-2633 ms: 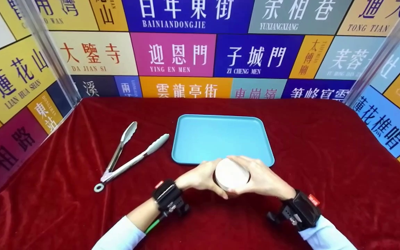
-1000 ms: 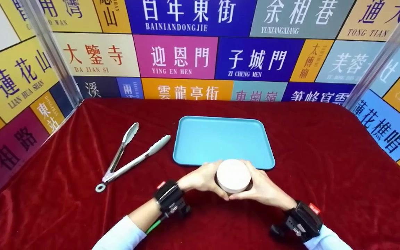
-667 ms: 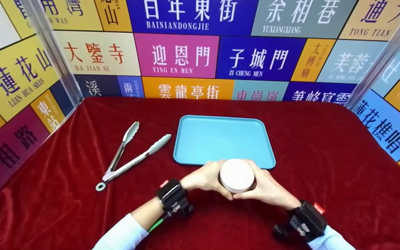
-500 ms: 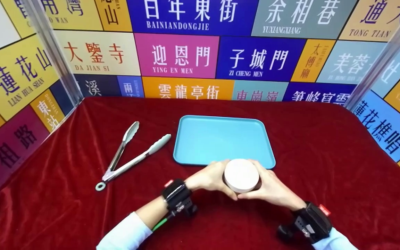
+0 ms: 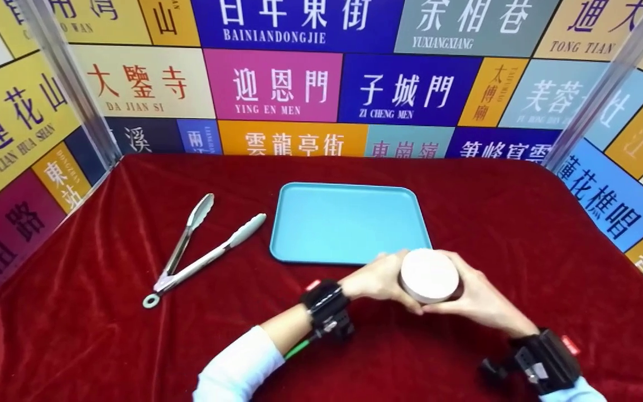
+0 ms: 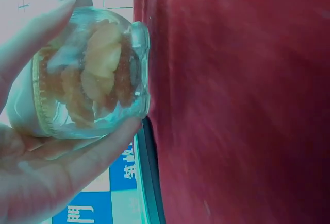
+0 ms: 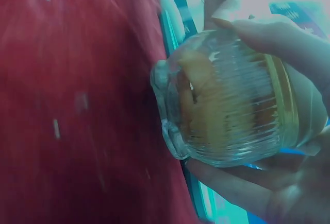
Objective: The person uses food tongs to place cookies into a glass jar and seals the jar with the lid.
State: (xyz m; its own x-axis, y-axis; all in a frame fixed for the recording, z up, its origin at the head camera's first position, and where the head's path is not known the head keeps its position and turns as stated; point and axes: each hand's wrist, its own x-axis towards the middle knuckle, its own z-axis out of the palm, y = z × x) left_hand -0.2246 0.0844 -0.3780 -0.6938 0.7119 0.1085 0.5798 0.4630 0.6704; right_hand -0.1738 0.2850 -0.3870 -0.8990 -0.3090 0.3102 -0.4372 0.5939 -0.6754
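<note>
A clear glass jar (image 6: 103, 69) with a pale lid (image 5: 430, 274) stands between both hands, at the front right corner of the blue tray. Orange-brown pieces show through its glass; in the right wrist view the ribbed jar (image 7: 221, 105) has a gold band near the lid. My left hand (image 5: 380, 280) grips its left side, thumb in front. From the right side, my right hand (image 5: 483, 298) holds it the same way, with the thumbs almost meeting. The jar's base is close to the red cloth; whether it touches I cannot tell.
The light blue tray (image 5: 349, 223) lies behind the hands. Spread metal tongs (image 5: 205, 259) with pale tips lie left of the tray. Red velvet cloth (image 5: 104, 346) covers the table. Printed sign panels (image 5: 274, 86) and clear corner posts (image 5: 70, 84) stand around it.
Both hands have moved right, carrying the jar from the tray's front middle to beyond its front right corner. The head view has shifted slightly. Tongs and tray stay put.
</note>
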